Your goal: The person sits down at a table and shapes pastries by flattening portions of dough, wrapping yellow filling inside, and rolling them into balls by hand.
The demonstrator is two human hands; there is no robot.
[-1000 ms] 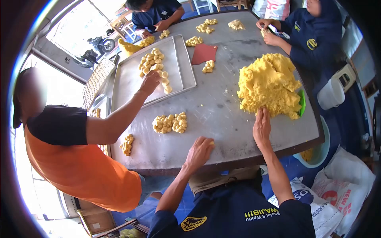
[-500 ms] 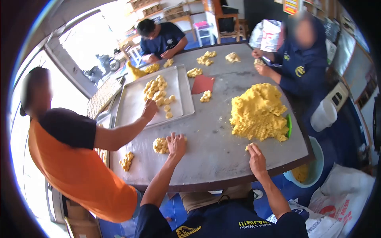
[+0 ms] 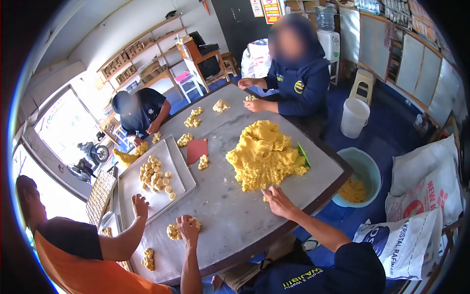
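My left hand (image 3: pixel 187 231) rests over a small cluster of pale yellow dough balls (image 3: pixel 173 232) near the front of the metal table, its fingers bent around a ball at the cluster's right side. At the near edge of a big crumbly mound of yellow dough (image 3: pixel 262 154), my right hand (image 3: pixel 278 202) is closed on a small dough piece (image 3: pixel 266 199). Its fingertips reach the mound's lower edge; whether they touch it I cannot tell. A green scraper-like edge (image 3: pixel 304 154) pokes out at the mound's right side.
A metal tray (image 3: pixel 128 196) with many dough balls lies at left, under a co-worker's hand (image 3: pixel 140 206). Two other people work at the far side. A red sheet (image 3: pixel 197 150) and more dough clusters (image 3: pixel 148 259) lie on the table. A blue tub (image 3: pixel 376 169) stands beyond the right edge.
The view has swung to the right. My right hand has come closer to the mound's near edge. My left hand stays at its cluster. The co-worker's hand has drawn back from the tray's dough balls.
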